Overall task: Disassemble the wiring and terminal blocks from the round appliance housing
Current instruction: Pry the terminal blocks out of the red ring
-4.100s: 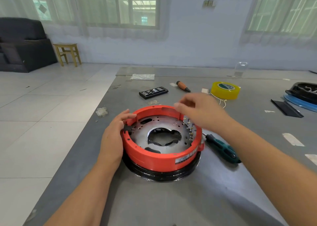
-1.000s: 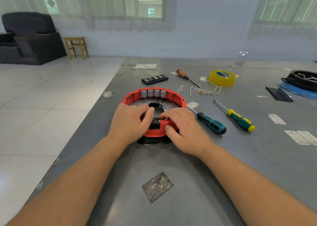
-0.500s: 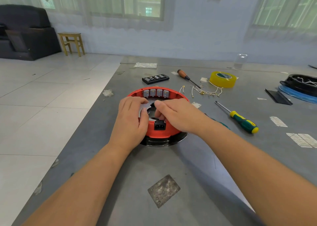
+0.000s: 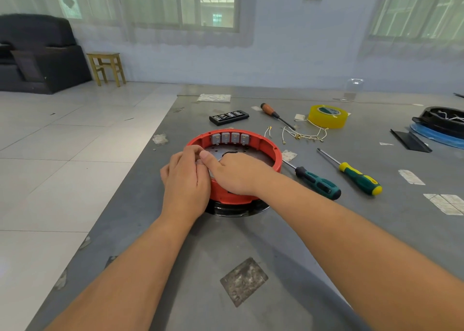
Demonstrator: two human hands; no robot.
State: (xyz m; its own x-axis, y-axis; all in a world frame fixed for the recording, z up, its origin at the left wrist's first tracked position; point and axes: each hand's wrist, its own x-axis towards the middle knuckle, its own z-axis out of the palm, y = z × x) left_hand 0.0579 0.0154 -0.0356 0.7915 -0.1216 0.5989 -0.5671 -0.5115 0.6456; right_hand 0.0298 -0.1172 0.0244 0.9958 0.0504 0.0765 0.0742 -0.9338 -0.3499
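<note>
Over the red housing [image 4: 272, 146], left hand [image 4: 187, 183] and right hand [image 4: 241, 173] curl together, their grip hidden.

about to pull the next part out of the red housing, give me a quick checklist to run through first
1. Housing steadied: red housing sits flat on the table, left hand against its near-left rim. Ok.
2. Grip on the part: right hand reaches inside and meets the left fingers; what they pinch is hidden. Cannot tell.
3. Terminal blocks: four grey ones sit in the far wall, not removed. Not ok.
4. Wires removed: loose wires lie on the table beside the yellow tape. Ok.
5. Tool within reach: dark green screwdriver lies just right of the housing. Ok.
</note>
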